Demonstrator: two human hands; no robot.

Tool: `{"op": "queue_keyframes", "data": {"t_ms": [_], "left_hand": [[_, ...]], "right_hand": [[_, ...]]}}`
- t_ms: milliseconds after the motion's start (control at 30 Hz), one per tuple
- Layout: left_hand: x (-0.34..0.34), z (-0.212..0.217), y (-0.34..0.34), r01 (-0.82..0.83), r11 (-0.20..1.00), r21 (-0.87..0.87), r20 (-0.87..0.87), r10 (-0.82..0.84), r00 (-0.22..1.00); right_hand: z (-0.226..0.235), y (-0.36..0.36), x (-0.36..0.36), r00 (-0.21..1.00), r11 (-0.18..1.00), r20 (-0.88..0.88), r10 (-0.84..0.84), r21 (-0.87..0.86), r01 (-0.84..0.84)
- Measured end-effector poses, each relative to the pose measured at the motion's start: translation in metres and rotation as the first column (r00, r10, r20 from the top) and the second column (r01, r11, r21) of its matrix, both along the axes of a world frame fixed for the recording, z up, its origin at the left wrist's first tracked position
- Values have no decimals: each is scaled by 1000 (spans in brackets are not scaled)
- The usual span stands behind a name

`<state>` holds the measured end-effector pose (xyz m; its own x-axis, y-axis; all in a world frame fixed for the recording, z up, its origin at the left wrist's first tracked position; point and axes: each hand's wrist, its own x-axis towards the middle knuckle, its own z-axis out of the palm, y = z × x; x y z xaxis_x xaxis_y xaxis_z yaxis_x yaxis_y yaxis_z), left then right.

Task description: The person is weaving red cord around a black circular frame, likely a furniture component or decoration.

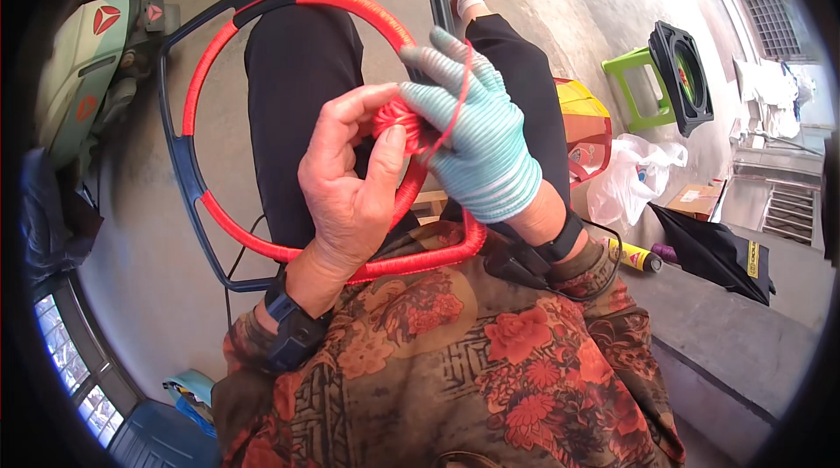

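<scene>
My left hand (350, 175) is bare and pinches a small bundle of red cord (395, 129) between thumb and fingers. My right hand (481, 131), in a pale teal striped knit glove, curls against the other side of the bundle, its thumb hidden. A single red strand loops over the gloved fingers and back down to the bundle. Beneath both hands, a black frame (179, 162) with a rounded ring (206, 70) lies across my lap. Red cord wraps most of the ring tightly, leaving black stretches bare at the left and upper left.
To the right stand a green stool (623, 87) with another black frame (678, 74), a white plastic bag (632, 175) and a cardboard box (696, 199). A yellow can (639, 256) lies near my right elbow. A scooter (92, 74) is at the left, a blue bin (162, 437) lower left.
</scene>
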<state>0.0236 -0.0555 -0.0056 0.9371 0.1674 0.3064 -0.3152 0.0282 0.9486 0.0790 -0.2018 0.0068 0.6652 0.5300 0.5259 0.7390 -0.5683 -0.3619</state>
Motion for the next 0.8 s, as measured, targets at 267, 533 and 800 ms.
{"op": "queue_keyframes", "data": {"t_ms": [267,533,800], "left_hand": [[2,-8,4,-38,999,-25,-175,33,984],[5,-4,10,178,953,-247,-565,-291,772],[6,-7,4,152,923,-353,-530,-331,780]], "right_hand": [[5,-72,1,911,962,-400,-102,193,193],[-102,-257,33,594,608,-553,-585,185,772],[-16,-98,4,377,718,-877,298,466,517]]}}
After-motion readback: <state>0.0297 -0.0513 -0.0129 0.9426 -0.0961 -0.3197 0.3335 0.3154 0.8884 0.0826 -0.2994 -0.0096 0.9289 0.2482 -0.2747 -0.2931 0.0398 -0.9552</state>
